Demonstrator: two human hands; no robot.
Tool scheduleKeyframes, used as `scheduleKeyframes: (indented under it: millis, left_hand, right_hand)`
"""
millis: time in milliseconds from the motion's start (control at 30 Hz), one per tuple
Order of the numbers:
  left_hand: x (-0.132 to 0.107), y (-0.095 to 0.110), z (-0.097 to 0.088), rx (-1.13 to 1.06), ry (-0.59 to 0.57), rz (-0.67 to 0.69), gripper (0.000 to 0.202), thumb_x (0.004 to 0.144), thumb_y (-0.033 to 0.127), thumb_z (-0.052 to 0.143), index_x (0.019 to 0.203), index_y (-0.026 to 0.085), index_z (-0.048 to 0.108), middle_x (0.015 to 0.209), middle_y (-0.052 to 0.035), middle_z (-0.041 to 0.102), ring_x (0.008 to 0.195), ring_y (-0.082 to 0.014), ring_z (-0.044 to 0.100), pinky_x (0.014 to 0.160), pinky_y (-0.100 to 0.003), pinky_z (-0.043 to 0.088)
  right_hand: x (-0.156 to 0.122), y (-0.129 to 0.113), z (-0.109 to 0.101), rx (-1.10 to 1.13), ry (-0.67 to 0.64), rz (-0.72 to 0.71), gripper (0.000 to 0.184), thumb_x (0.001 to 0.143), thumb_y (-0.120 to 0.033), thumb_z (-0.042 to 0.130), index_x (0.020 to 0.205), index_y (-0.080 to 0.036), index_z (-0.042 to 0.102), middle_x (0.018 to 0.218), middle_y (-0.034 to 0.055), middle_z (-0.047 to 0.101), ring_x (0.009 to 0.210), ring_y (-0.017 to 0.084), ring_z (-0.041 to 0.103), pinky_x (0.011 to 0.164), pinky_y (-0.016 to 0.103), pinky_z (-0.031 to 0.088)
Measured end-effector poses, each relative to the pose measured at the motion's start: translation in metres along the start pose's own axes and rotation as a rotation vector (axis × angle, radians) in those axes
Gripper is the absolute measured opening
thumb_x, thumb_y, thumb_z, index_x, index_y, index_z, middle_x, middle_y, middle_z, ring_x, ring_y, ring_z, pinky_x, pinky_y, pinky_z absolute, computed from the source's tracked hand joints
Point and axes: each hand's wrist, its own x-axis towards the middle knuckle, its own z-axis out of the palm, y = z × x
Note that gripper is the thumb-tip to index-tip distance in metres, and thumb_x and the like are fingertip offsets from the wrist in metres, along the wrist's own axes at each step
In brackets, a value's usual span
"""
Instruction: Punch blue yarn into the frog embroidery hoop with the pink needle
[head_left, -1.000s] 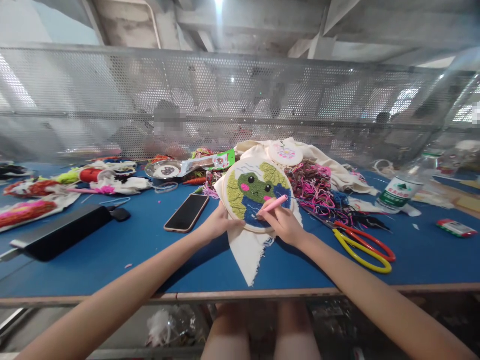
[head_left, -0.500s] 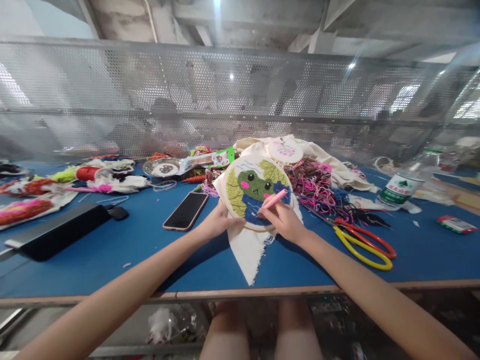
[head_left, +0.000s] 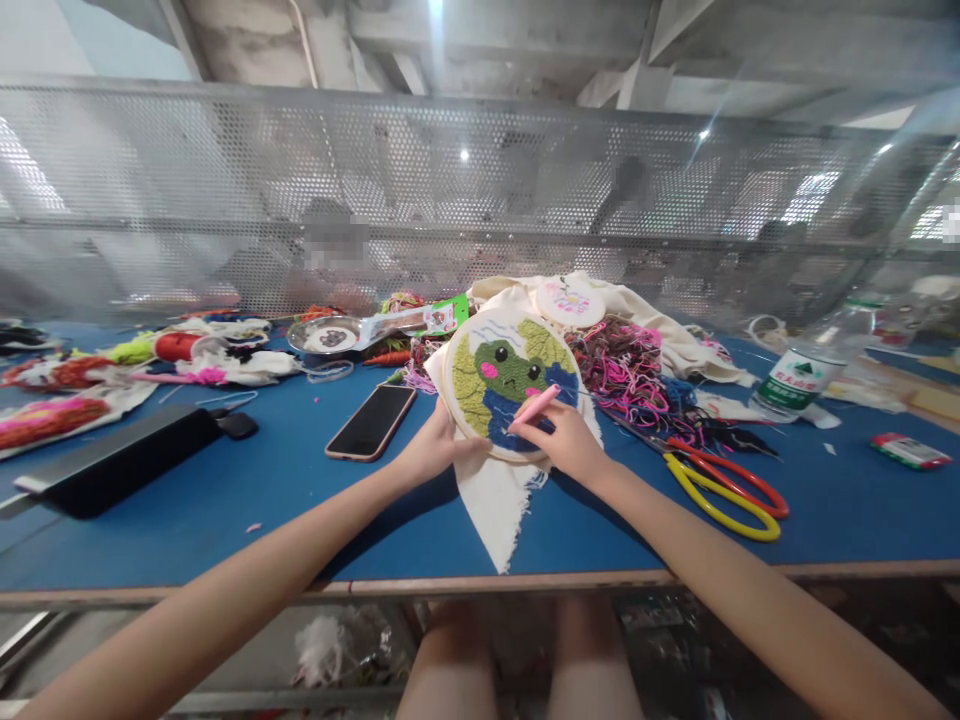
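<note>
My left hand (head_left: 433,446) grips the lower left rim of a round embroidery hoop (head_left: 448,398), its thumb lying along the front. Stretched in the hoop is a cloth with a green frog (head_left: 491,372) with pink cheeks, on a yellow-green ground with blue below. Between the closed fingers of my right hand (head_left: 566,440) is a pink punch needle (head_left: 538,404), slanting up to the right. Its tip is hidden by my fingers, over the blue stitching. A frayed corner of white cloth (head_left: 491,510) hangs below the hoop onto the blue table.
Left of the hoop lies a phone (head_left: 371,422); farther left is a black case-like object (head_left: 127,460). Scissors (head_left: 720,490) with red and yellow handles rest at right, near a bottle (head_left: 799,378). Tangled yarn (head_left: 622,370) and a smaller hoop (head_left: 571,302) sit behind. A perforated metal screen (head_left: 450,190) closes the back.
My right hand and the punch needle have shifted slightly left and down across the blue area. The needle's handle leans a little lower. My left hand keeps its hold on the hoop.
</note>
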Motion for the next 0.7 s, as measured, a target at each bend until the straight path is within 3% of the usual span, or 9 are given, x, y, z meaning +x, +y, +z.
scheduleKeyframes:
  millis: [233,500,700]
  left_hand:
    - [-0.002,0.000,0.003,-0.031,0.010,0.006,0.089,0.064,0.021,0.076,0.138,0.022,0.027,0.135,-0.0104,0.046,0.128,-0.0297,0.038,0.110,-0.046,0.026]
    - [0.003,0.004,0.005,0.001,0.001,0.043,0.084,0.066,0.022,0.074,0.137,0.022,0.029,0.132,-0.0102,0.050,0.124,-0.0280,0.044,0.109,-0.044,0.028]
    - [0.007,0.008,0.002,-0.042,0.018,-0.016,0.077,0.065,0.018,0.073,0.133,0.023,0.036,0.132,-0.0071,0.051,0.132,-0.0285,0.033,0.112,-0.044,0.023]
  right_hand:
    - [-0.003,0.000,0.004,-0.042,0.031,-0.045,0.010,0.078,-0.029,0.064,0.073,-0.020,0.063,0.082,0.0023,0.066,0.080,0.018,0.061,0.078,0.031,0.046]
    - [-0.002,0.005,0.009,-0.118,-0.038,-0.076,0.009,0.081,-0.027,0.060,0.075,-0.020,0.060,0.081,0.0020,0.065,0.081,0.018,0.060,0.078,0.030,0.044]
    - [-0.001,0.002,0.000,-0.050,-0.021,0.017,0.016,0.088,-0.032,0.047,0.080,-0.021,0.054,0.085,0.0025,0.063,0.079,0.017,0.062,0.075,0.029,0.046]
